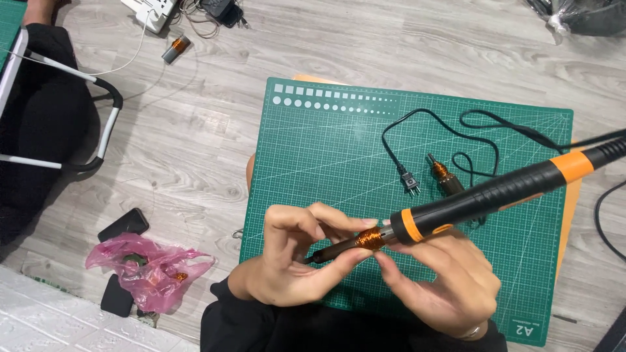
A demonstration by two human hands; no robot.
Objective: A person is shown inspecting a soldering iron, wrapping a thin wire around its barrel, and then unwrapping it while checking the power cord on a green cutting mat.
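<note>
A black and orange soldering iron (495, 192) stretches from the middle to the right edge above a green cutting mat (326, 156). My right hand (443, 277) grips its handle from below, near the orange collar. My left hand (297, 261) pinches the copper-coloured threaded part and dark tip at the iron's front end. A second, similar iron part with a copper collar (443, 175) lies on the mat beside a black power cord and its two-pin plug (411, 181).
A pink plastic bag (147, 267) and black flat objects (124, 223) lie on the wooden floor at left. A small copper and grey part (177, 49), a white power strip (153, 12) and cables sit at the top. A black and white chair frame (98, 124) stands far left.
</note>
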